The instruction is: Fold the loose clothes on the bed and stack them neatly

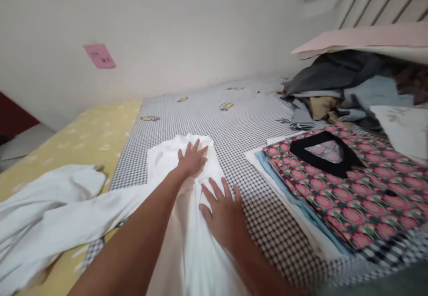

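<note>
White trousers [195, 260] lie across the checked bedsheet, one leg running toward me and the other stretched out to the left over the yellow part of the bed. My left hand [191, 158] rests with fingers spread on the far, gathered end of the white cloth. Nearer to me, my right hand [222, 209] lies flat along its right side, fingers apart. Neither hand grips the fabric. The near end of the garment runs out of the bottom of the view.
On the right is a stack of folded clothes with a pink flowered top [347, 198] uppermost. A heap of dark and grey clothes [337, 75] sits behind it. The wall [187, 33] bounds the bed's far side, with a pink paper [99, 56] stuck on it.
</note>
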The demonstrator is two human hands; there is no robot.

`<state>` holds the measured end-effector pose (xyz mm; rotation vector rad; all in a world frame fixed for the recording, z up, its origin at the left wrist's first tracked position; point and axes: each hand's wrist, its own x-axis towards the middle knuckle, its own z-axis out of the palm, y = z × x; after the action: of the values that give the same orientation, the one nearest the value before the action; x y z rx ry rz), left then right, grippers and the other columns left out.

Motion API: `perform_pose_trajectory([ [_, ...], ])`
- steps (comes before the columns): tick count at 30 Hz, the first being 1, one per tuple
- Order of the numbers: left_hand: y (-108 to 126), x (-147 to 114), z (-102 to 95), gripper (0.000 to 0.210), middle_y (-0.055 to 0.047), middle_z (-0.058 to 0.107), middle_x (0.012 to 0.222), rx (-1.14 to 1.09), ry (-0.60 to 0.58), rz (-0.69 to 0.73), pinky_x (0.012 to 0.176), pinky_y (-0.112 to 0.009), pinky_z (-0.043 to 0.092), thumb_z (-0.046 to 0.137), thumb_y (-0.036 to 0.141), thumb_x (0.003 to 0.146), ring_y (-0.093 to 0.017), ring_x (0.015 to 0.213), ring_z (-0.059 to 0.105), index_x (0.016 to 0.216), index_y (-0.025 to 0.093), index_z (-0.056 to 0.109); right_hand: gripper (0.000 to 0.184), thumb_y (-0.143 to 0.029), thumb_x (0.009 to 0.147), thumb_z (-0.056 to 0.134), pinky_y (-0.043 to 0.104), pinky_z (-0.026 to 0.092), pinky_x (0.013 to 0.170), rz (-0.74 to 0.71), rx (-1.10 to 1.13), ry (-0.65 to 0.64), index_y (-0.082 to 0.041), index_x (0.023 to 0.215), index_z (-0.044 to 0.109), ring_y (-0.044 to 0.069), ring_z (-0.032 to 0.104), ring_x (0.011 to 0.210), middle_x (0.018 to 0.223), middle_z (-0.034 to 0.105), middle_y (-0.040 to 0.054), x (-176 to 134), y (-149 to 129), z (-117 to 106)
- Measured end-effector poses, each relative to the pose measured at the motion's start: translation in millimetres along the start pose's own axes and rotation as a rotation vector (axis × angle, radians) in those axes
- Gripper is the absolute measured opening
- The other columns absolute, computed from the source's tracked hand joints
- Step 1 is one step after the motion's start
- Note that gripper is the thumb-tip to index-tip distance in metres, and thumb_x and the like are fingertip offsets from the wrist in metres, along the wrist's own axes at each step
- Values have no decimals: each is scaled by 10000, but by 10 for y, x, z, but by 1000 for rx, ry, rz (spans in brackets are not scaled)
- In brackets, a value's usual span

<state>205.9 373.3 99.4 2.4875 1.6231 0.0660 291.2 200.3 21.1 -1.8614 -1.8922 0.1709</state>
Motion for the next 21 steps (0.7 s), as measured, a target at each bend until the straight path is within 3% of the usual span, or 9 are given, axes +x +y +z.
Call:
perform_pose_trajectory([
  [2,-46,-473,-110,539,12,43,1713,19,134,33,1225,-642,129,444,249,984,-307,1573,11,1511,360,422,514,-481,1016,385,607,50,1214,2,-29,15,-384,1519,418,308,173,1538,1639,359,-45,-7,-14,9],
  [5,-56,-1480,-50,478,-4,160,1704,54,298,127,1234,-594,159,415,200,984,-285,1575,72,1419,343,556,529,-489,1011,384,601,19,1214,3,-43,-11,-360,1522,424,317,147,1543,1646,352,-15,5,-44,5],
  [10,47,-3214,638,489,-7,354,1635,35,120,158,1188,-684,216,460,141,920,-332,1534,248,1277,406,665,563,-456,894,605,549,-152,1195,130,457,-145,-294,1431,557,303,27,1563,1657,327,27,103,-53,-222],
  [11,66,-3495,803,510,-4,356,1633,25,128,146,1181,-694,226,461,125,905,-336,1529,261,1273,414,665,568,-467,860,642,547,-116,1205,153,551,-153,-298,1399,585,301,85,1559,1642,360,31,88,-44,-298],
  [13,77,-3974,1117,487,-16,388,1617,-11,187,71,1162,-695,264,488,139,887,-346,1513,299,1228,423,690,581,-523,856,617,530,92,1222,179,674,-122,-323,1399,573,276,299,1498,1596,437,31,-54,-12,-455],
  [15,34,-4349,1392,443,-46,429,1596,-80,291,-77,1153,-679,299,493,189,895,-350,1499,330,1223,405,697,597,-588,893,505,459,347,1128,232,806,-35,-312,1422,535,237,526,1323,1502,540,55,-380,42,-573],
  [17,-60,-4615,1614,415,-94,448,1582,-219,374,-228,1136,-646,357,482,288,918,-351,1474,375,1285,355,664,647,-671,875,437,396,497,948,331,916,66,-242,1333,594,223,659,1054,1268,678,93,-864,128,-612],
  [19,-174,-4754,1755,475,-155,474,1549,-416,424,-356,1120,-602,413,471,417,916,-353,1434,435,1349,274,606,671,-755,776,495,367,538,788,465,991,134,-196,1099,678,217,663,818,951,719,81,-1405,236,-570],
  [21,-279,-4754,1786,592,-196,507,1503,-604,467,-479,1148,-546,411,434,510,904,-334,1404,473,1393,191,532,622,-777,647,612,346,532,705,597,1040,162,-213,901,675,207,637,721,801,691,46,-1875,337,-487],
])
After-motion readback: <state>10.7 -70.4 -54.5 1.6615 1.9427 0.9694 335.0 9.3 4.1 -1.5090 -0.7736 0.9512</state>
